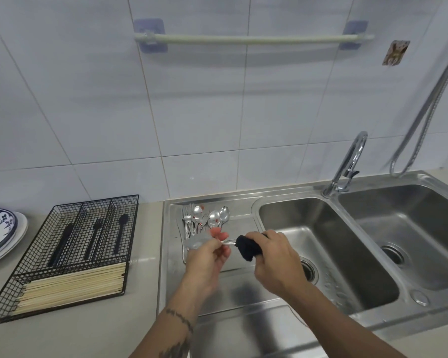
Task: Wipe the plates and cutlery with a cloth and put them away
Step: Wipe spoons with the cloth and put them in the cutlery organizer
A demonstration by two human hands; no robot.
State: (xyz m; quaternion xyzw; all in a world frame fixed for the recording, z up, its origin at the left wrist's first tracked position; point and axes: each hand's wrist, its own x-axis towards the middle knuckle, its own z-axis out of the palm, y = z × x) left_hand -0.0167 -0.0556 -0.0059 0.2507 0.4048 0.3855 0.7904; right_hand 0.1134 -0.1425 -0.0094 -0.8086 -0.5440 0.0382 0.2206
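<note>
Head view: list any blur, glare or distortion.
Head view: motion blur smears the left hand and the utensil it holds; the steel sink shows soft glare; wide-angle bending curves the wall tiles and towel rail.

Beige counter with black wire organizer, stacked plates, inset steel sink

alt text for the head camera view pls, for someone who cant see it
Over a steel sink's drainboard, the left hand holds a metal utensil by one end while the right hand wipes it with a dark cloth. More spoons and forks lie behind; a black wire cutlery basket and plates sit left.
</note>
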